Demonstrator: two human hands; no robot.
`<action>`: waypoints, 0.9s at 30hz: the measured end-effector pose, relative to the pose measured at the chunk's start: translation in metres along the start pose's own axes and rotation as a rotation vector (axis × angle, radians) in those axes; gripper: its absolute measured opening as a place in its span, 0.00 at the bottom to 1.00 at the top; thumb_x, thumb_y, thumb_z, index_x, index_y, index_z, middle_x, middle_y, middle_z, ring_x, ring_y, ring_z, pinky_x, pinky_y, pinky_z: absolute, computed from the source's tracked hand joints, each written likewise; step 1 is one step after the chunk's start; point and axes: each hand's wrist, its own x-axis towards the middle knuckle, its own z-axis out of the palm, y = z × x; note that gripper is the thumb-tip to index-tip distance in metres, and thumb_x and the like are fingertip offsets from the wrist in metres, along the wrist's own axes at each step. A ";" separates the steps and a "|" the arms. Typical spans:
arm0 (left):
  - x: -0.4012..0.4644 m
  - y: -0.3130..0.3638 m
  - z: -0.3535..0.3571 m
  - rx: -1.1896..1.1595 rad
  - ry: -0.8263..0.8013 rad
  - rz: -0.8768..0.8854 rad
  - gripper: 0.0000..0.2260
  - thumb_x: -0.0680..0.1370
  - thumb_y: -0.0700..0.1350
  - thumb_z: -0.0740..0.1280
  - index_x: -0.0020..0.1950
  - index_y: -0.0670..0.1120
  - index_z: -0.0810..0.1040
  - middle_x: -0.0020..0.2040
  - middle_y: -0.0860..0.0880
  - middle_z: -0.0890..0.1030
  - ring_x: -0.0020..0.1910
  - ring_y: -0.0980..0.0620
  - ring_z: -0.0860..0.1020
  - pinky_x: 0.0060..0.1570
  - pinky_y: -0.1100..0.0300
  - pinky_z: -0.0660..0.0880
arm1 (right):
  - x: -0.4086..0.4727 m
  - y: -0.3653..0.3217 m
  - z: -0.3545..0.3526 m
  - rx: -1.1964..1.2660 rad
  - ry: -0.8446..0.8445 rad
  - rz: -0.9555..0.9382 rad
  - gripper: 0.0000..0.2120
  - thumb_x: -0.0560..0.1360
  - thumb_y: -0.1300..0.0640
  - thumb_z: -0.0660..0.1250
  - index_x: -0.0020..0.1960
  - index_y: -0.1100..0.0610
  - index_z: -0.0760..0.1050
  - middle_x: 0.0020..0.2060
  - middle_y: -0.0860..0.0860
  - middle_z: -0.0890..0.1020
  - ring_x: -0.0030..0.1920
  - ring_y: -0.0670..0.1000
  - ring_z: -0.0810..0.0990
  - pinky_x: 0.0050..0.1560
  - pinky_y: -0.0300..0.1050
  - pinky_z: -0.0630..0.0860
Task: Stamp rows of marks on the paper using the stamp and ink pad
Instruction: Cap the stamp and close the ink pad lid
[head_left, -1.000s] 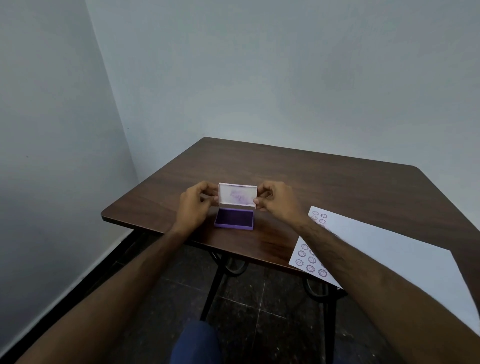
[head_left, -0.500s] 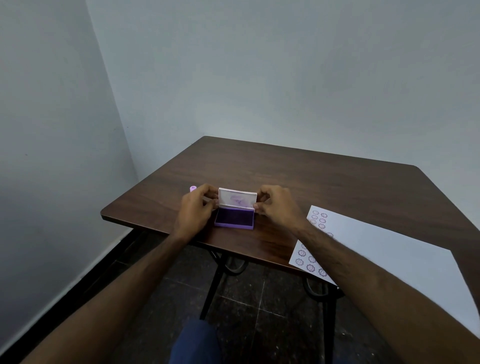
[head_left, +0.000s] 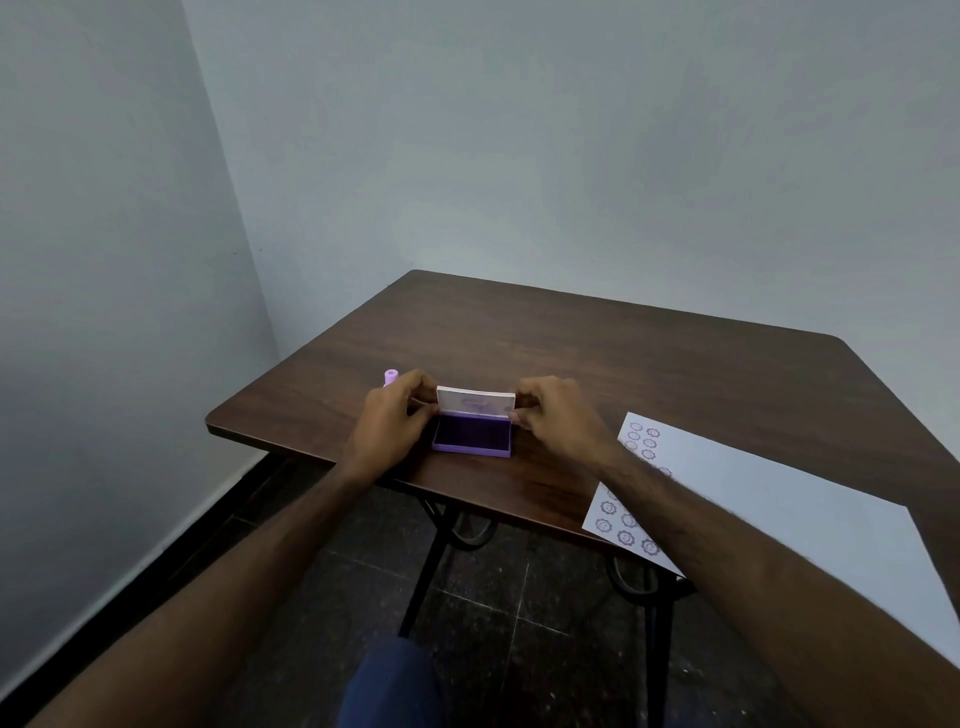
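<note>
grey walls behind a dark wood desk (head_left: 649, 364). ink pad (head_left: 472, 435) sits btwn both hands, lid (head_left: 475, 401) tilted partway up. left hand (head_left: 392, 418) & right hand (head_left: 558, 415) each pinch a lid end w/ fingertips. stamp (head_left: 390, 376) just beyond left hand. paper (head_left: 789, 499) w/ purple marks lies right of right hand, under that forearm.

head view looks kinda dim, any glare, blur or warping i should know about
Head view: dim, flat light, no hard shadows; a soft sheen on the table near its front edge; wide-angle stretch makes both forearms balloon toward the bottom corners; ink pad and stamped marks on the paper read clearly, though the right forearm hides some marks.
</note>
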 end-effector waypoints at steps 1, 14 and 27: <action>0.000 -0.001 0.000 -0.003 -0.003 0.009 0.09 0.77 0.36 0.71 0.49 0.50 0.77 0.47 0.54 0.83 0.44 0.67 0.79 0.44 0.79 0.72 | 0.000 0.000 0.000 -0.017 -0.007 -0.008 0.07 0.77 0.58 0.69 0.54 0.57 0.81 0.50 0.53 0.86 0.49 0.50 0.82 0.49 0.48 0.81; -0.002 -0.008 -0.003 0.061 -0.098 0.092 0.08 0.79 0.38 0.68 0.47 0.50 0.72 0.46 0.54 0.82 0.45 0.59 0.80 0.49 0.70 0.71 | -0.003 0.007 -0.001 -0.024 -0.086 -0.117 0.08 0.79 0.61 0.64 0.56 0.56 0.80 0.51 0.52 0.85 0.50 0.47 0.81 0.45 0.34 0.74; -0.014 -0.009 -0.031 0.112 -0.433 0.353 0.11 0.79 0.44 0.67 0.61 0.44 0.74 0.69 0.47 0.77 0.64 0.52 0.76 0.64 0.56 0.72 | -0.009 0.015 -0.004 -0.088 -0.176 -0.242 0.17 0.76 0.65 0.68 0.63 0.55 0.80 0.59 0.52 0.81 0.57 0.48 0.79 0.55 0.32 0.70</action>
